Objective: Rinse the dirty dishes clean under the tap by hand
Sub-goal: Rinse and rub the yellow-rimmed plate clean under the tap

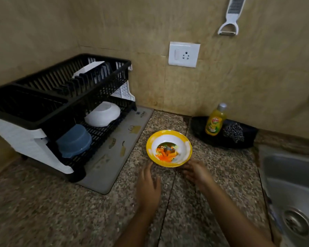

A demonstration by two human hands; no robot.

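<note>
your left hand [148, 184] is spread, fingers loose and holding nothing, its tips just short of the dirty bowl [168, 134]. your right hand [194, 172] lies at the bowl's near rim; blur hides whether it grips. the bowl sits on the granite counter [43, 211] just ahead of both hands, with orange residue inside. right of your right hand is the steel sink [291, 179]. left of your left hand, a dish rack [100, 90] on a grey mat [111, 166] holds a white bowl [103, 114] and a blue container [73, 139]. beyond the dirty bowl, a soap bottle [215, 122] and scrubber [234, 131] stand on a black tray [196, 125].
</note>
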